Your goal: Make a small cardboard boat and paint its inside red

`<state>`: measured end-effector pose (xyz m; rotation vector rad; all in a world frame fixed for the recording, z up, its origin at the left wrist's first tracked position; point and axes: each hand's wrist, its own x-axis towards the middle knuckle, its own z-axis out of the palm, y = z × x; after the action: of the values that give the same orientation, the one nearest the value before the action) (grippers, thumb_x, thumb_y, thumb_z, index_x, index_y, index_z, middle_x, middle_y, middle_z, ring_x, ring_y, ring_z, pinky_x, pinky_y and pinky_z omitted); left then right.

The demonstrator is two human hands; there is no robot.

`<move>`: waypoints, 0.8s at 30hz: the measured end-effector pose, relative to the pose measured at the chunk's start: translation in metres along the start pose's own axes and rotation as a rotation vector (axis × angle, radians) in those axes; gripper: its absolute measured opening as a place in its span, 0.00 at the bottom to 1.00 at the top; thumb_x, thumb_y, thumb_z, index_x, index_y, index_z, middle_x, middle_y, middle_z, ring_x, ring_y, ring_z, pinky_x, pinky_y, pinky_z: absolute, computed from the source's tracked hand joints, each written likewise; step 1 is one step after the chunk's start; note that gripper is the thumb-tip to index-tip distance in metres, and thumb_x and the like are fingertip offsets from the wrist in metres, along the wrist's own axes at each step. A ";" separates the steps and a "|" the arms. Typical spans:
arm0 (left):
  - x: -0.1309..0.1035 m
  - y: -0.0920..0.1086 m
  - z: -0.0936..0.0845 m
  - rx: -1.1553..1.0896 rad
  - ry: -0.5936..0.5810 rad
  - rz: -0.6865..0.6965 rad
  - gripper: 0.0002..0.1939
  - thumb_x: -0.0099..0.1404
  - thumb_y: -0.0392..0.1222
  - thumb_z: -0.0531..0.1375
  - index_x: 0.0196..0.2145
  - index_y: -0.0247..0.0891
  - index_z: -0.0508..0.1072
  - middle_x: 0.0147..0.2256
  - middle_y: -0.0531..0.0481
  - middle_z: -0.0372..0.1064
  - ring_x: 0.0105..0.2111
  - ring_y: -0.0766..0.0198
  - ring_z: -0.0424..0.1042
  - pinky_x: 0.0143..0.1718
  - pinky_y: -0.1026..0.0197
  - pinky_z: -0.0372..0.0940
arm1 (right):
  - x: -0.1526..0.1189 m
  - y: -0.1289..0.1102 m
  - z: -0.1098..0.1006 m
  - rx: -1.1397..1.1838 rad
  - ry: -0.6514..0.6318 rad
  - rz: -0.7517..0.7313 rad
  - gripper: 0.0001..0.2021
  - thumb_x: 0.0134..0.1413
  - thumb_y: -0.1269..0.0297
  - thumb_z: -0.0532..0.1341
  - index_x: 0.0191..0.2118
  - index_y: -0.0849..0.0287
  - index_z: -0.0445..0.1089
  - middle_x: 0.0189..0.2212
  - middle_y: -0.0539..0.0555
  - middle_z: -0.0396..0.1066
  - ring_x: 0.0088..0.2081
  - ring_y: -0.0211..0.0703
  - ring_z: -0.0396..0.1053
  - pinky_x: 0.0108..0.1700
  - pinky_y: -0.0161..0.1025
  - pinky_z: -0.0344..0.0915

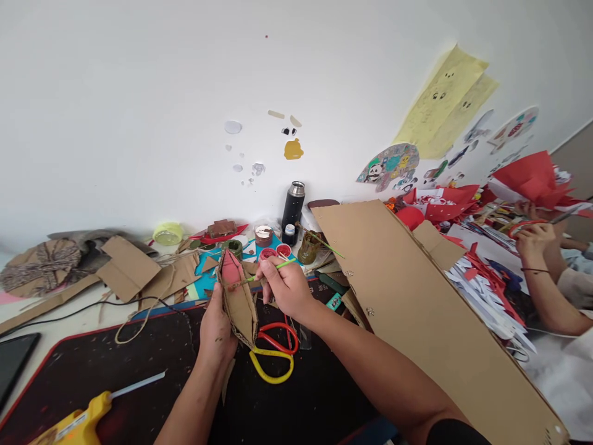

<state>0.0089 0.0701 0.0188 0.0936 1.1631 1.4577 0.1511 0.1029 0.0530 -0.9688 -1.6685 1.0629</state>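
My left hand [218, 327] holds a small boat-shaped cardboard piece [241, 307] by its left edge. The upper part of its inside is painted pink, and the lower part is bare brown. In my right hand [286, 285] is a thin green paintbrush [283, 264], pinched between the fingers, its tip at the inside of the cardboard piece near the edge of the pink. Just behind my right hand stand small pots of red paint [283, 250]. Scissors with red and yellow handles [272, 364] lie below the cardboard piece on the dark mat [306, 395].
A yellow glue gun [83, 420] lies front left. Behind are cardboard scraps [128, 269], a green paint jar [233, 247] and a black bottle [293, 207]. A large cardboard panel [417, 296] slants across the right. Beyond it, another person's hands hold scissors near red paper [532, 182].
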 end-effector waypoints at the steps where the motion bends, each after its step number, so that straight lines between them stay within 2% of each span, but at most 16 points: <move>1: 0.000 0.000 0.000 -0.001 0.000 0.005 0.21 0.81 0.48 0.57 0.57 0.31 0.81 0.45 0.35 0.84 0.46 0.52 0.85 0.53 0.52 0.78 | 0.000 -0.001 0.000 -0.005 -0.003 0.002 0.29 0.77 0.36 0.50 0.36 0.55 0.72 0.16 0.45 0.66 0.18 0.38 0.70 0.25 0.33 0.63; 8: -0.005 0.002 0.004 -0.016 -0.004 0.006 0.21 0.81 0.46 0.56 0.60 0.32 0.80 0.50 0.35 0.83 0.49 0.53 0.84 0.55 0.52 0.77 | 0.009 -0.001 0.001 0.062 0.049 -0.001 0.30 0.75 0.34 0.52 0.40 0.57 0.74 0.23 0.48 0.72 0.20 0.37 0.72 0.25 0.32 0.65; 15: -0.005 0.002 0.004 0.004 0.011 -0.020 0.21 0.81 0.47 0.56 0.59 0.31 0.80 0.46 0.34 0.84 0.46 0.52 0.85 0.52 0.53 0.78 | 0.004 -0.005 0.002 -0.007 0.000 -0.025 0.28 0.78 0.38 0.51 0.36 0.56 0.73 0.17 0.45 0.69 0.19 0.37 0.72 0.28 0.33 0.66; 21: -0.008 0.002 0.006 0.029 0.021 -0.004 0.21 0.81 0.47 0.57 0.58 0.30 0.81 0.50 0.35 0.83 0.47 0.53 0.85 0.52 0.54 0.78 | 0.010 -0.006 0.005 0.067 0.034 -0.001 0.29 0.76 0.36 0.52 0.40 0.56 0.75 0.23 0.48 0.73 0.21 0.37 0.73 0.27 0.32 0.67; 24: -0.005 0.001 0.004 0.026 0.026 -0.006 0.21 0.81 0.47 0.57 0.59 0.31 0.81 0.51 0.35 0.83 0.46 0.54 0.85 0.51 0.55 0.78 | 0.008 -0.005 0.005 0.030 0.021 -0.020 0.29 0.77 0.37 0.52 0.39 0.57 0.75 0.22 0.47 0.71 0.21 0.37 0.73 0.29 0.33 0.68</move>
<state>0.0120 0.0690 0.0240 0.0891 1.2020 1.4424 0.1428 0.1077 0.0592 -0.9387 -1.6376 1.0578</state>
